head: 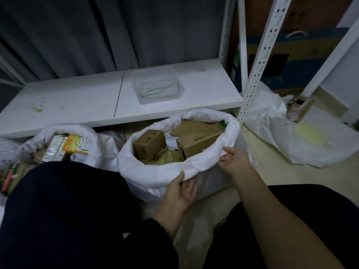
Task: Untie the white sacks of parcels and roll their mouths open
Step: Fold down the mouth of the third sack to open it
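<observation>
Pinching rolled rim of white sack [155, 177], left hand [179, 193] and right hand [236, 162], fingers curled; shelf [77, 101] edge just behind.

Three white sacks: left sack [95, 146], middle sack [155, 177], right sack [272, 133]. Two hands: left hand [179, 193], right hand [236, 160]. One clear tub [137, 90]. Two plain brown boxes: small box [148, 143], big box [200, 141].

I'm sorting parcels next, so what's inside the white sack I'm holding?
A holed cardboard box, a larger cardboard box beside it, and a yellow-green package below. Whatever lies deeper is hidden by these and the wall of the white sack.
</observation>
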